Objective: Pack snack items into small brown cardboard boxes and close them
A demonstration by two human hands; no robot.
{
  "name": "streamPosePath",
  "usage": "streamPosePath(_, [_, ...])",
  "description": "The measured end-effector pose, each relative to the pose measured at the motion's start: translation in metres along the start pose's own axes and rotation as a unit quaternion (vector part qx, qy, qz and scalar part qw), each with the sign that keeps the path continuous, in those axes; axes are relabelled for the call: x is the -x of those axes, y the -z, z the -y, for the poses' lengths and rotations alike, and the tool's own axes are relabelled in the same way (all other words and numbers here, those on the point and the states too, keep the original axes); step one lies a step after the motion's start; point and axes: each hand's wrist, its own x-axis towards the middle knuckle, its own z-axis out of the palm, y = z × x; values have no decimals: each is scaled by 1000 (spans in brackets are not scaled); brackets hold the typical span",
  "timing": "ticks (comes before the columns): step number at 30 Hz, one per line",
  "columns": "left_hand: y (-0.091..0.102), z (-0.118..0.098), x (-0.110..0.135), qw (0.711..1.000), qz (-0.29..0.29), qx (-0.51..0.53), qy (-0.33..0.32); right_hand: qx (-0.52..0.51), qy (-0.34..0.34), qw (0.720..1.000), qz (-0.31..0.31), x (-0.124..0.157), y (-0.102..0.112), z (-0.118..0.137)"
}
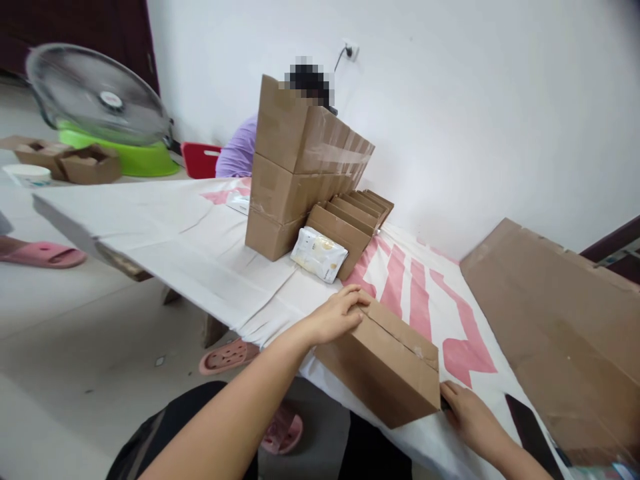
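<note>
A closed cardboard box [385, 360] sits at the near edge of the cloth-covered table, a seam running along its top. My left hand [343, 313] grips the box's left end, fingers bent over the top edge. By the right end is my right hand [467, 413], its fingers curled around a small dark object that is mostly hidden. Beyond the box, a white printed pouch [319, 254] leans against a row of open cardboard boxes [345, 230]. Taped boxes [280, 190] are stacked in three layers behind them.
A dark flat phone-like object [533, 433] lies right of my right hand. A large cardboard sheet or carton [555, 333] stands along the right. Another person in a purple sleeve [237, 150] sits behind the stack. A fan [100, 97] and small open boxes [93, 167] are at left.
</note>
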Motion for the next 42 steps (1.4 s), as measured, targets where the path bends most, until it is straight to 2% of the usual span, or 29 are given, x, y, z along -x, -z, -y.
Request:
streamPosePath(2, [0, 0, 0, 1000, 1, -1, 0, -40, -11, 999, 5, -4, 0, -1])
streamPosePath(3, [0, 1, 0, 1000, 0, -1, -1, -62, -24, 998, -12, -6, 4, 0])
streamPosePath(4, [-1, 1, 0, 1000, -1, -1, -2, -84, -40, 995, -47, -9, 11, 3])
streamPosePath(7, [-1, 1, 0, 1000, -2, -1, -5, -130, -74, 967, -207, -16, 37, 20])
streamPosePath(8, [-1, 1, 0, 1000, -1, -1, -5, -140, -62, 957, -248, -18, 45, 29])
streamPosePath(10, [-1, 0, -1, 1000, 1, -1, -4, -149, -5, 947, -283, -23, 59, 48])
streamPosePath(13, [-1, 0, -1, 1000, -1, -1, -2, -135, 85, 949, -273, -33, 69, 74])
streamPosePath(17, [-1, 0, 1, 1000, -4, -3, -3, -102, 129, 938, -307, -43, 70, 89])
streamPosePath(26, [-1, 0, 1, 1000, -5, -4, -6, -45, 122, 929, -346, -42, 67, 89])
streamPosePath(32, [-3, 4, -1, 1000, -10, 1, -12, -96, 139, 916, -364, -36, 72, 103])
streamPosePath(37, [-5, 7, -3, 1000, -11, 2, -15, -86, 227, 898, -367, -29, 71, 139])
streamPosePath(39, [-5, 7, -4, 1000, -8, 6, -14, -91, 253, 891, -366, -29, 63, 161])
streamPosePath(42, [-5, 6, -3, 1000, -12, 15, -8, -139, 246, 883, -375, -38, 42, 196])
